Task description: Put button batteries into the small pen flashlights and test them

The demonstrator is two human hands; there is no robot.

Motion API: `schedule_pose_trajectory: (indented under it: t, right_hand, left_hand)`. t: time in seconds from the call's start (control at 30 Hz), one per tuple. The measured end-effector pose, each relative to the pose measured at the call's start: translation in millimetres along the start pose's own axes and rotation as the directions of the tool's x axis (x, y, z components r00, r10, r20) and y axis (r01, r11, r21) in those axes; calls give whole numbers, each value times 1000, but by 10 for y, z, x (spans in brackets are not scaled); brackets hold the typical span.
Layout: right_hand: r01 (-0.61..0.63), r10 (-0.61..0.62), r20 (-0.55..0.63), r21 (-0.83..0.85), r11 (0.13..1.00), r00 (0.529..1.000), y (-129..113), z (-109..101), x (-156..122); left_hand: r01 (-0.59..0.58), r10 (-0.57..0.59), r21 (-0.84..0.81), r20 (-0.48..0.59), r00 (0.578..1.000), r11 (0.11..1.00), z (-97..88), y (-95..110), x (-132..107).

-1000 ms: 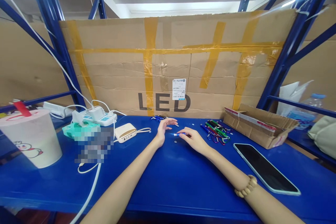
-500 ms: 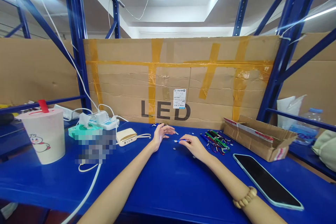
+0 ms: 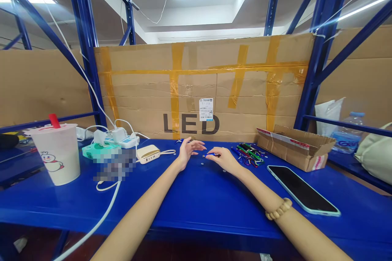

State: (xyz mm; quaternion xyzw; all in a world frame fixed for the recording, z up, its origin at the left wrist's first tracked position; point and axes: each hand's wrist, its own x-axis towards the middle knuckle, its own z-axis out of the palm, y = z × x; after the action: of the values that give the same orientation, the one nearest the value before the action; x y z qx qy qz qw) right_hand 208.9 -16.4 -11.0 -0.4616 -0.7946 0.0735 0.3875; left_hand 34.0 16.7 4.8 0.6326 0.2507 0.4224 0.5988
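Observation:
My right hand [image 3: 223, 158] rests on the blue shelf top [image 3: 196, 200] and pinches a small blue pen-like item [image 3: 212, 154] between its fingers. My left hand [image 3: 188, 151] hovers just to its left, fingers apart and curved, holding nothing. A few small silver bits [image 3: 203, 164] lie on the shelf between and below the hands. A pile of coloured pen-like items with clips [image 3: 249, 153] lies just right of my right hand. Several more blue ones [image 3: 180, 141] lie behind my left hand.
An open cardboard box [image 3: 294, 147] and a dark phone [image 3: 301, 189] lie at the right. A paper cup with a red straw [image 3: 58, 153], a tissue pack [image 3: 98, 150], a power strip [image 3: 121, 138], a power bank [image 3: 148, 153] and white cables sit left. A taped "LED" carton [image 3: 199, 89] stands behind.
The camera tilted upward, so the shelf and hands sit a little lower and smaller in view. Both hands stay close together with the blue item still in my right hand.

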Motion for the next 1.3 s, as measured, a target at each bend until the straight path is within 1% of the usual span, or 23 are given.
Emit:
schedule_pose_trajectory:
  t: [0.27, 0.4, 0.5, 0.67, 0.93, 1.1, 1.3]
  right_hand:
    - [-16, 13, -52, -56, 998, 999, -14, 25, -16]
    - [-38, 37, -50, -18, 999, 998, -26, 17, -12]
    - [-61, 61, -69, 11, 998, 996, -54, 13, -9]
    - [-82, 84, -85, 21, 996, 993, -115, 19, -10]
    - [-48, 52, -61, 66, 997, 997, -78, 46, -5]
    - [-50, 53, -46, 67, 997, 998, -29, 63, -1]
    - [-16, 15, 27, 58, 998, 1000, -13, 52, -6]
  left_hand:
    - [17, -17, 8, 17, 1000, 1000, 42, -53, 4]
    - [9, -9, -27, 10, 1000, 1000, 42, -39, -1]
    - [5, -6, -51, -3, 1000, 999, 42, -38, -11]
    - [-39, 38, -47, -17, 999, 998, 45, -54, -12]
    - [-31, 28, -132, -24, 999, 991, 34, -63, -17]
    - [-22, 19, -116, -26, 999, 993, 48, -51, -23]
    - [-27, 23, -99, -41, 999, 995, 45, -45, -27]
